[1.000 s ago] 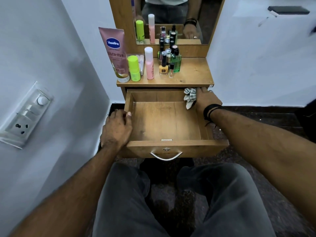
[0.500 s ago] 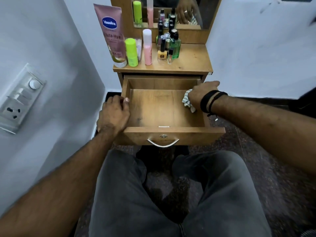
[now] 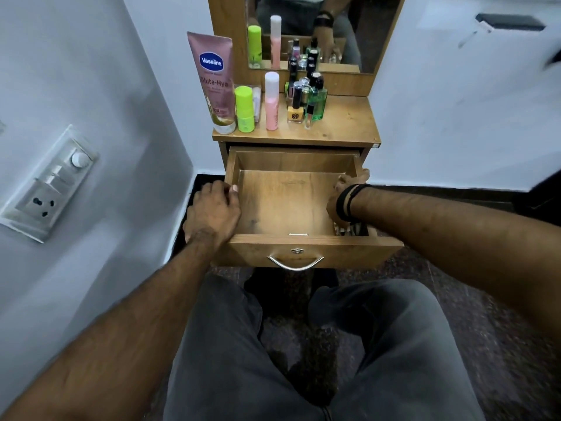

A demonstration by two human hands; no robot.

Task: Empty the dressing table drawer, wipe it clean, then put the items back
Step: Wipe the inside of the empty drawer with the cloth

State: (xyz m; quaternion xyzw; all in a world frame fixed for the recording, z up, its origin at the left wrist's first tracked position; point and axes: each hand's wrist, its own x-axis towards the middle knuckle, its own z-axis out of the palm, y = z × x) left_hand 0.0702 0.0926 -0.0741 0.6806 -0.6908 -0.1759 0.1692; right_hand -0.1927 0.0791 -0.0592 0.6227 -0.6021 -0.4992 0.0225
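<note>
The wooden drawer [image 3: 282,205] is pulled out and its floor is bare. My left hand [image 3: 212,211] grips the drawer's left wall, thumb inside. My right hand [image 3: 346,192] is inside the drawer against the right wall, closed on a patterned cloth [image 3: 347,228] that shows only a little below my wrist, near the front right corner. On the table top stand a pink Vaseline tube [image 3: 215,83], a green bottle [image 3: 244,109], a pink bottle [image 3: 272,101], a yellow nail polish [image 3: 295,114] and a green glass bottle [image 3: 318,103] among several small bottles.
A mirror [image 3: 318,28] rises behind the table top [image 3: 349,126]. A wall with a switch panel [image 3: 48,183] is close on the left, another wall on the right. My knees in grey trousers [image 3: 230,344] sit just before the drawer's handle [image 3: 295,264].
My right hand has slid the cloth from the drawer's back right corner forward along the right wall toward the front. My left hand has stayed on the left wall.
</note>
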